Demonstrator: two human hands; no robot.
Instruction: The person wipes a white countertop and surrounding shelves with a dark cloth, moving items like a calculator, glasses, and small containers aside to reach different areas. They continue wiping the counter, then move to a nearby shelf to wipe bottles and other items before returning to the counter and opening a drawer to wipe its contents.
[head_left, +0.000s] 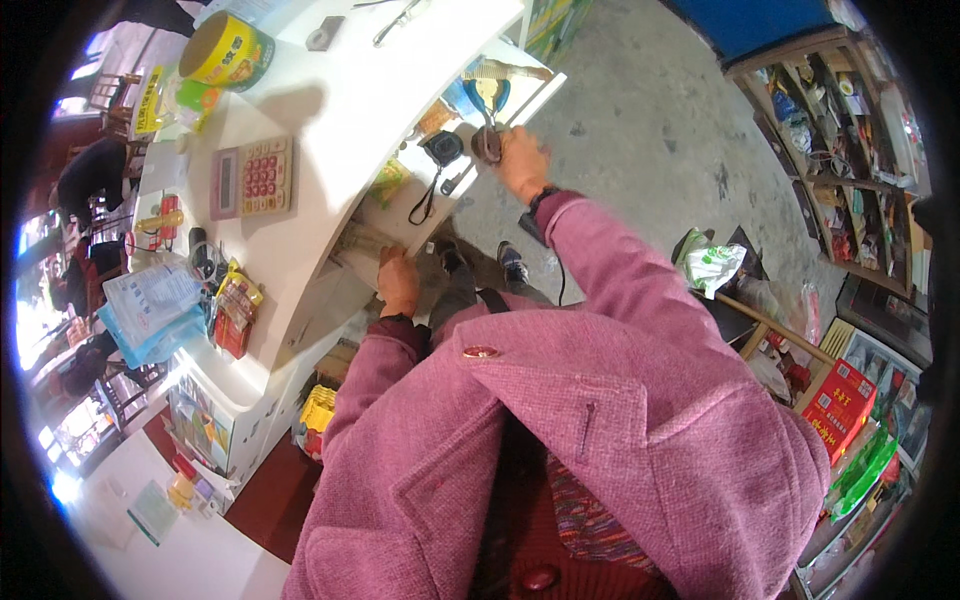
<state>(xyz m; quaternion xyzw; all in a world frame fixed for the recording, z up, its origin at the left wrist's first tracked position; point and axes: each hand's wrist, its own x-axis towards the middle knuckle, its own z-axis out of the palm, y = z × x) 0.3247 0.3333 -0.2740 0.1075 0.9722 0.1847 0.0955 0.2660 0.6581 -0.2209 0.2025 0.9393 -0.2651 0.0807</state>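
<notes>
A drawer (541, 97) stands pulled out under the white counter. At its front, my right hand (523, 161) has its fingers around a dark brown, roll-like object (486, 145). Blue-handled pliers (487, 96) lie just beyond, their jaws partly hidden by that object. Behind them is a comb (517, 71). A black, rounded device (442, 148) with a wrist strap sits in the drawer, left of my right hand. My left hand (397, 281) grips the left end of the drawer front, its fingertips partly out of sight.
On the white counter (337, 142) are a calculator (251, 176), a yellow-green tub (229, 52), plastic packets (157, 300) and a snack bag (236, 307). Wooden shelving (814, 180) stands across the concrete floor (622, 112). A red box (838, 409) is at right. People sit far left.
</notes>
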